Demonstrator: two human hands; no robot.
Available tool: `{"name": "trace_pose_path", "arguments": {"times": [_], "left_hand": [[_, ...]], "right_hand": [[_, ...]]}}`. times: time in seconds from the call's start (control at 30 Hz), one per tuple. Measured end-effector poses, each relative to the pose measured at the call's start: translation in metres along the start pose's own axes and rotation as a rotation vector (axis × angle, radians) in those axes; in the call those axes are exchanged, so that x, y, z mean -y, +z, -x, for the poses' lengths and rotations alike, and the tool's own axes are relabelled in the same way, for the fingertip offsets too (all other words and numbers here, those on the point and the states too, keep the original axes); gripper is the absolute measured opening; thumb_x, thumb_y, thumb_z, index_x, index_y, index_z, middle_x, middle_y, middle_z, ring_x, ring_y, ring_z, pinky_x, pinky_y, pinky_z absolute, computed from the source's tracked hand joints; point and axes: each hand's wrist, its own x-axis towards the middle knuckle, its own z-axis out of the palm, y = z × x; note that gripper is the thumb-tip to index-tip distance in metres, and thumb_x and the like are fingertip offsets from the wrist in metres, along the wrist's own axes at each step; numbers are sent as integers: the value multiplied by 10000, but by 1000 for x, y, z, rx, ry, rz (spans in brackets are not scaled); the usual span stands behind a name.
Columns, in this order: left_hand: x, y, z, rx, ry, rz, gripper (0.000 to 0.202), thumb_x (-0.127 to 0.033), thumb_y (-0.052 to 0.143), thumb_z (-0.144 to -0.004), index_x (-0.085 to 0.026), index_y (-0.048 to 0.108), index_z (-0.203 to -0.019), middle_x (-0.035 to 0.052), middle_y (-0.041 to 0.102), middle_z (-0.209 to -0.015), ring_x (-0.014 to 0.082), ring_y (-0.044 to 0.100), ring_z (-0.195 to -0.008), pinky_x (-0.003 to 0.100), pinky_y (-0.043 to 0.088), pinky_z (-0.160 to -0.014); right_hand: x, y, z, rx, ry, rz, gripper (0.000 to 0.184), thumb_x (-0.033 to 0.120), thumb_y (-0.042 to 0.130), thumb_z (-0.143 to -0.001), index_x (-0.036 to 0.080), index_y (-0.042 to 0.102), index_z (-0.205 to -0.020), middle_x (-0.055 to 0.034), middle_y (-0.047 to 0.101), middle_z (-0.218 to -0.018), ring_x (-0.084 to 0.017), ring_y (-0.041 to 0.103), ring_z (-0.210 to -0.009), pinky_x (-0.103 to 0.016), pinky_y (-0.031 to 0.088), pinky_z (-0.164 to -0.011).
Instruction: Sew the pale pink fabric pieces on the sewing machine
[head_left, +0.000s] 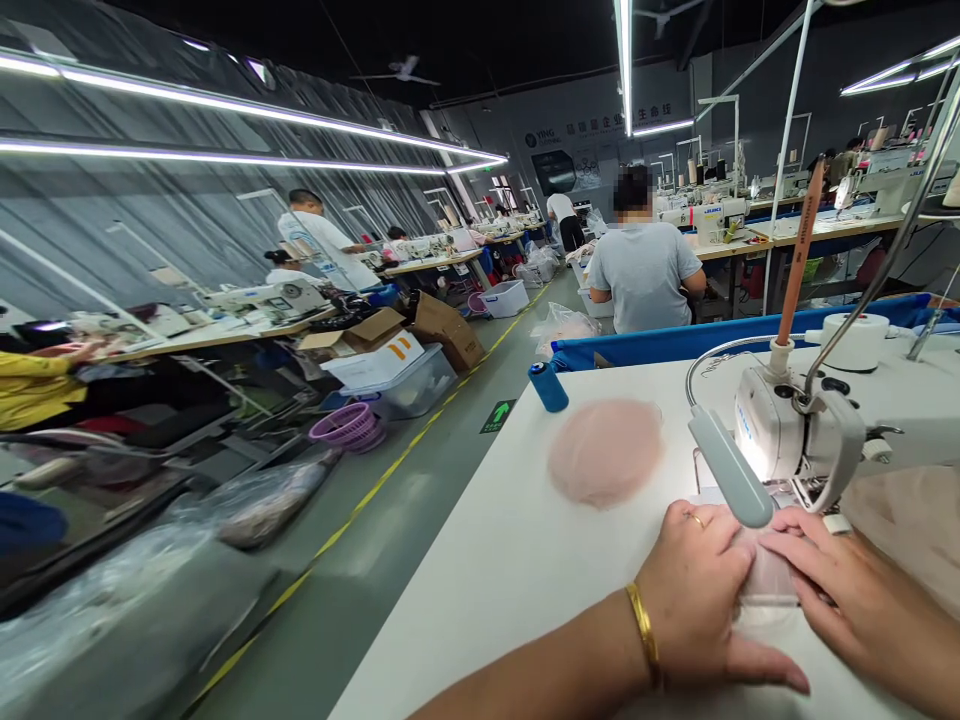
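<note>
My left hand (697,590), with a gold bangle (643,632) at the wrist, lies on the white tabletop with its thumb stretched out. Its fingers rest on a pale, sheer piece of fabric (769,575) in front of the sewing machine (769,420). From the other side my right hand (840,575) presses on the same fabric, fingers extended near the machine's presser area. A grey lamp arm (731,468) partly hides the fabric and fingertips. A small dark thing shows beneath my right hand; I cannot make out what it is.
A round pink fabric piece (606,452) and a blue thread spool (548,387) sit left of the machine. A white thread cone (853,342) stands behind it, and more sheer fabric (911,520) lies at right. Beyond the table, a person in grey (645,270) sits ahead.
</note>
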Motion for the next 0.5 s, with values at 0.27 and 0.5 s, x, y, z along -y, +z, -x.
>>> {"name": "trace_pose_path", "arguments": {"times": [0.27, 0.5], "left_hand": [[1, 17, -1, -4, -44, 111, 156, -112, 600, -782, -212, 540, -885, 72, 687, -999, 234, 628, -898, 372, 503, -862], [12, 23, -27, -179, -187, 360, 262, -137, 566, -720, -215, 606, -966, 20, 654, -850, 194, 583, -739, 302, 517, -729]], "right_hand": [[4, -7, -6, 125, 91, -298, 280, 313, 400, -1101, 291, 666, -1014, -34, 712, -985, -217, 688, -872, -370, 575, -773], [14, -3, -10, -48, 452, -440, 391, 541, 432, -1078, 275, 713, -1025, -10, 726, -815, -203, 654, -675, -310, 509, -604]]}}
